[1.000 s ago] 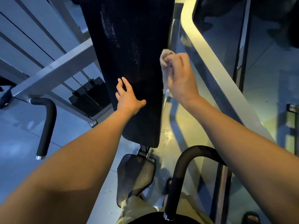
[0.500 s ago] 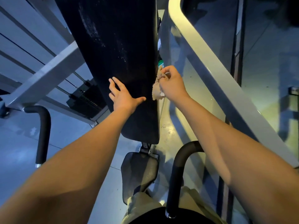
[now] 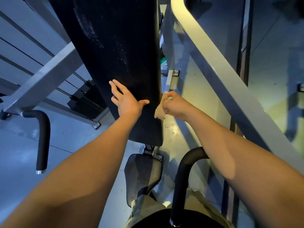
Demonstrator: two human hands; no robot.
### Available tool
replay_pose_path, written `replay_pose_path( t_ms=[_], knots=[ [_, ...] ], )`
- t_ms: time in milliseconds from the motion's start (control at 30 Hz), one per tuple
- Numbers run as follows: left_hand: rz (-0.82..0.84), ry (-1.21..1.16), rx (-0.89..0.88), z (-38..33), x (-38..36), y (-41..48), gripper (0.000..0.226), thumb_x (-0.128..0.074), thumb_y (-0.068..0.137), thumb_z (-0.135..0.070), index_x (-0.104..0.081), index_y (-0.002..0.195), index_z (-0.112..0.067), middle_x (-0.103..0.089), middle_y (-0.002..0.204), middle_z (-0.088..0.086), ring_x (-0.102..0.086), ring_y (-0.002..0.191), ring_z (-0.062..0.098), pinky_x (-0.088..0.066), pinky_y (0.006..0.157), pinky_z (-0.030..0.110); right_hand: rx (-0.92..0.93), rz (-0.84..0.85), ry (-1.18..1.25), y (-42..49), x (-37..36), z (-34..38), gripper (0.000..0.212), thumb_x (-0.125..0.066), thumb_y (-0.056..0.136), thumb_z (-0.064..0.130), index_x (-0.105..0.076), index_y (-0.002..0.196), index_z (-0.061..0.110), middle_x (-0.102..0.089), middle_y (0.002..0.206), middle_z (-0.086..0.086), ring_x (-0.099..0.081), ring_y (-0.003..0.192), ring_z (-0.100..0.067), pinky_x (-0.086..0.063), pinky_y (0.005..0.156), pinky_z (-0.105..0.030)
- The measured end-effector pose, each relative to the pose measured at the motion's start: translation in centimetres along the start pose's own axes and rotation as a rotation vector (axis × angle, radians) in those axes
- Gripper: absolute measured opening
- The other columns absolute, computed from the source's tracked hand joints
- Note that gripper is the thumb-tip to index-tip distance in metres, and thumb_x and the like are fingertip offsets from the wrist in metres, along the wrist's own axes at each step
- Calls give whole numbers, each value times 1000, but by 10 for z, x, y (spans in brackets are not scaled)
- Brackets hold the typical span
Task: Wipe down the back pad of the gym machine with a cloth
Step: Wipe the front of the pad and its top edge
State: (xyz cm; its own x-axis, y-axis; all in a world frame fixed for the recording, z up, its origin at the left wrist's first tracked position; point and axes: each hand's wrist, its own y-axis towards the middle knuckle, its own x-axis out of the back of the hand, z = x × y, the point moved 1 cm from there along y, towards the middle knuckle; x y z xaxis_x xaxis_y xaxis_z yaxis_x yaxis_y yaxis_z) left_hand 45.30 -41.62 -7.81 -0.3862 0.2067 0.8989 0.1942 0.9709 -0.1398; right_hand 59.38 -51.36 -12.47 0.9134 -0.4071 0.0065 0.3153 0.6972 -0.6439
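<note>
Head-down view at a gym machine: wiping along the right-hand edge of the long black back pad (image 3: 115, 46), low on its length, with a crumpled tan cloth (image 3: 160, 110). Right hand (image 3: 176, 105) just off that edge, grip clamped on the cloth with curled fingers and thumb, cloth touching the pad's side. Left hand (image 3: 127, 102) laid flat on the pad's face just beside it, grip apart, fingers straight and pointing up the pad, thumb stretched out toward the cloth. Both forearms bare, reaching in from the bottom corners. Higher on the pad, pale streaks (image 3: 87, 28) and specks across the dark surface. Below the pad's lower end, a small black seat (image 3: 143, 175), joined to it by a metal bracket. Curved and black on either side, the left handle (image 3: 43, 137) with a metal end cap and the right handle (image 3: 181, 178), its top hidden behind the right forearm. Behind the pad at left, a grey frame beam (image 3: 46, 83), thin cables and a black weight stack (image 3: 85, 102); at right, a pale slanting rail (image 3: 213, 66). Grey floor (image 3: 19, 153) beneath, khaki trousers (image 3: 144, 209) at the bottom edge.
</note>
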Motion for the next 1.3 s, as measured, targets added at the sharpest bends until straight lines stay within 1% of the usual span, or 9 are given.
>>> replay_pose_path(
  t_ms=[200, 400, 533, 600, 767, 867, 1067, 1167, 1300],
  knots=[
    [-47, 21, -9, -3, -3, -1, 139, -87, 73, -43, 18, 158, -9, 15, 168, 4, -17, 146, 38, -43, 109, 47, 125, -194, -310, 16, -3, 3, 18, -67, 87, 5, -58, 97, 18, -65, 100, -10, -71, 93, -29, -63, 81, -50],
    [-76, 46, -3, -4, -6, -2, 138, -86, 74, -44, 17, 158, -7, 14, 168, 6, -17, 145, 39, -39, 112, 45, 12, -187, -451, 40, -2, -4, 21, -60, 93, 2, -48, 83, 17, -59, 102, -10, -65, 106, -34, -58, 91, -46],
    [-88, 56, -9, -2, -8, 1, 138, -86, 74, -44, 18, 158, -8, 15, 168, 5, -17, 145, 39, -41, 110, 47, -145, -104, -273, 53, -5, -25, 31, -66, 91, -5, -47, 86, 19, -62, 109, -11, -65, 100, -25, -60, 90, -36],
    [-96, 69, -10, -2, -10, 2, 139, -86, 74, -45, 18, 158, -8, 15, 168, 5, -18, 144, 39, -42, 109, 48, -210, -76, -83, 55, -8, -32, 15, -57, 97, -5, -55, 97, 11, -62, 105, -14, -64, 83, -22, -62, 68, -28],
    [-96, 76, -23, 0, -10, 1, 139, -86, 73, -46, 18, 158, -8, 16, 167, 5, -18, 143, 39, -43, 108, 49, -341, -37, 325, 36, -6, -18, 29, -36, 104, -12, -59, 92, 2, -60, 63, -10, -49, 61, -17, -43, 52, -21],
    [-88, 86, -23, -1, -7, -1, 140, -85, 73, -48, 18, 157, -6, 14, 168, 8, -20, 142, 40, -42, 108, 47, -287, -13, 400, 17, -5, 3, 34, -36, 106, -10, -57, 81, 1, -63, 56, -7, -52, 61, -16, -48, 52, -19],
    [15, 58, -36, 0, 10, -6, 143, -86, 72, -52, 22, 157, -11, 20, 167, 4, -12, 148, 40, -39, 111, 49, -25, -162, 436, -15, -7, 65, 22, -53, 98, -11, -61, 118, -9, -70, 95, -18, -70, 73, -22, -56, 46, -26],
    [96, 16, -51, 3, 26, -10, 137, -81, 76, -56, 20, 158, -14, 20, 166, 1, -8, 151, 37, -33, 117, 51, 192, -232, 350, -40, 1, 112, 8, -55, 100, 1, -63, 101, 2, -67, 88, -14, -68, 75, -24, -54, 49, -24],
    [146, -89, -83, 7, 48, -15, 124, -75, 82, -58, 13, 161, -18, 17, 167, 1, -1, 154, 36, -30, 118, 48, 495, -360, 91, -71, 5, 156, 38, -56, 92, 23, -49, 55, 18, -52, 58, 0, -52, 60, -20, -55, 64, -48]
  ],
)
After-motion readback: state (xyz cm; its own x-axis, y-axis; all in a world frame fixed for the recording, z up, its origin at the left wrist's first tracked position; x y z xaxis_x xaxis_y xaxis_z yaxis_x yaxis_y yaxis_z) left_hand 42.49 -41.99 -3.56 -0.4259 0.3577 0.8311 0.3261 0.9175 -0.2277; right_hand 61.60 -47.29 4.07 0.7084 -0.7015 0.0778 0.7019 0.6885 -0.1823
